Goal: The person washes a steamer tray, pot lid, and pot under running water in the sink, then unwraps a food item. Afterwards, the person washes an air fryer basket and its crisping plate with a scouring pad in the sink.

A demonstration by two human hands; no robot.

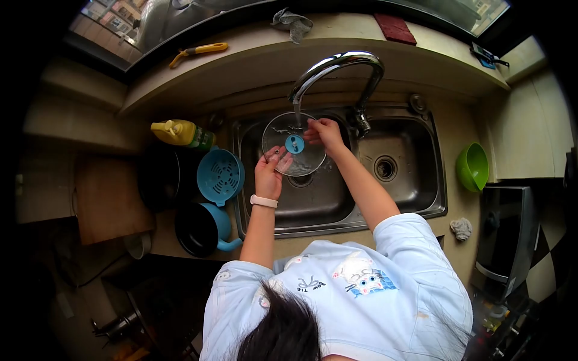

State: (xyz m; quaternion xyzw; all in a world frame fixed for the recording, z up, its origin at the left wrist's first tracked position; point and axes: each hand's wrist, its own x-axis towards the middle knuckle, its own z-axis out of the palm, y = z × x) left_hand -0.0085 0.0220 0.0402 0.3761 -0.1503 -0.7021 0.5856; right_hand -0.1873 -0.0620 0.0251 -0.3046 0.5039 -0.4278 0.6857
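Note:
A round clear glass pot lid (309,162) with a blue knob (294,144) at its middle is held over the left basin (325,207). Water runs onto it from the curved chrome faucet (337,58). My left hand (274,165), with a pale band on the wrist, grips the lid at its lower left rim; some of its fingers show through the glass. At the upper right rim, my right hand (325,137) holds the lid with its fingers closed on the edge.
Left of the sink are a blue colander (220,174), a blue-handled pot (201,228) and a yellow bottle (180,132). On the right sit a green bowl (472,167) and a crumpled cloth (461,228). A yellow-handled tool (205,49) and grey rag (292,25) lie on the sill.

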